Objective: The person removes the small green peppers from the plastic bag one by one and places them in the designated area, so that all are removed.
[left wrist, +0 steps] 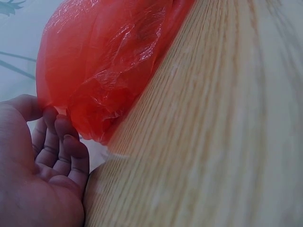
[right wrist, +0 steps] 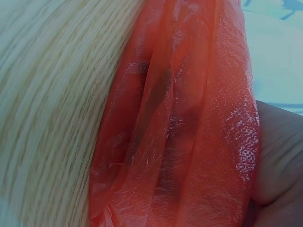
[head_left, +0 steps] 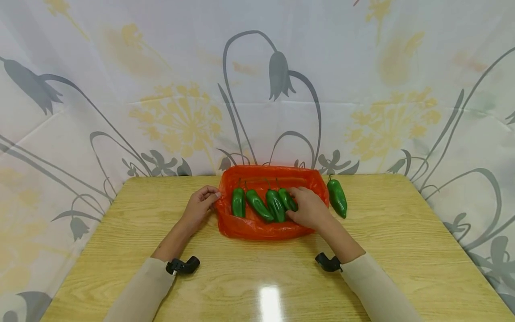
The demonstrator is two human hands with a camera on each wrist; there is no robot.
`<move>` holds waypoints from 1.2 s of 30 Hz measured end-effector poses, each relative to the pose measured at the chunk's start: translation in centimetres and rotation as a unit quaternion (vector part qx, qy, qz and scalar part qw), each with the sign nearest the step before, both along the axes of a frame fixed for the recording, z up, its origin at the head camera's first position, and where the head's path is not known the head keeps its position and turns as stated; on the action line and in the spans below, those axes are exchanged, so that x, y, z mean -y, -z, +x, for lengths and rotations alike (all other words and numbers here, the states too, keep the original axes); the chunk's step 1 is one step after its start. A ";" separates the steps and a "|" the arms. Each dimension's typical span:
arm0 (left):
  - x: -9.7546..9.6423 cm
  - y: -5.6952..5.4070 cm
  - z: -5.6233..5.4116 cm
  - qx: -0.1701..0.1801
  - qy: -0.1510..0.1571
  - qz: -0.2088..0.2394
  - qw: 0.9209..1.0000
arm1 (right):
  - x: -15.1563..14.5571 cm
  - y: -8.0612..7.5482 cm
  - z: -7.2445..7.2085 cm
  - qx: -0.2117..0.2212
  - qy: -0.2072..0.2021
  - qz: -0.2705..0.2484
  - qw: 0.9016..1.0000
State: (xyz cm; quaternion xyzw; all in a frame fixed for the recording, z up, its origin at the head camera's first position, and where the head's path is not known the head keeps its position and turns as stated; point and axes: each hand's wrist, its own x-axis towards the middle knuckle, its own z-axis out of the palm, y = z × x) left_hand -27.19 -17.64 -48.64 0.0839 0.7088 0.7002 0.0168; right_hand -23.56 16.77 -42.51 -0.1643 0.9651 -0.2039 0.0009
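A red plastic bag (head_left: pixel 265 230) lies spread open like a shallow tray on the table. Inside it, several glossy green peppers (head_left: pixel 238 203) lie side by side, stems toward the far side. My left hand (head_left: pixel 200 203) pinches the bag's left edge between thumb and fingertips; the left wrist view shows the thumb meeting the red plastic (left wrist: pixel 104 71) there. Reaching over the right part of the bag, my right hand (head_left: pixel 310 208) grips the rightmost pepper inside (head_left: pixel 287 200), thumb on the near side and fingers beyond. In the right wrist view the bag wall (right wrist: pixel 189 118) hides the fingertips.
One more green pepper (head_left: pixel 337 197) lies on the table just outside the bag's right side. The pale wooden table (head_left: pixel 241 277) ends at a flower-patterned cloth (head_left: pixel 257 134) behind the bag. Black wrist devices (head_left: pixel 183 266) sit at both cuffs.
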 end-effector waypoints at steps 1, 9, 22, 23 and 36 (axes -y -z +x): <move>0.0 0.0 0.0 0.000 0.001 -0.001 1.000 | 0.0 0.0 0.0 0.002 0.000 0.003 1.000; 0.1 0.0 -0.1 -0.006 -0.001 -0.004 1.000 | 0.0 0.1 -0.2 -0.001 -0.002 0.016 1.000; 0.1 0.1 -0.1 -0.008 -0.001 -0.010 1.000 | -0.1 0.3 -0.2 -0.040 0.002 0.015 0.999; 0.1 0.1 -0.1 -0.007 -0.002 -0.010 1.000 | -0.1 0.2 -0.2 -0.039 0.003 0.011 0.999; 0.0 -0.1 0.1 -0.004 -0.005 -0.009 1.000 | -0.6 -1.1 0.0 -0.027 0.005 -0.038 0.999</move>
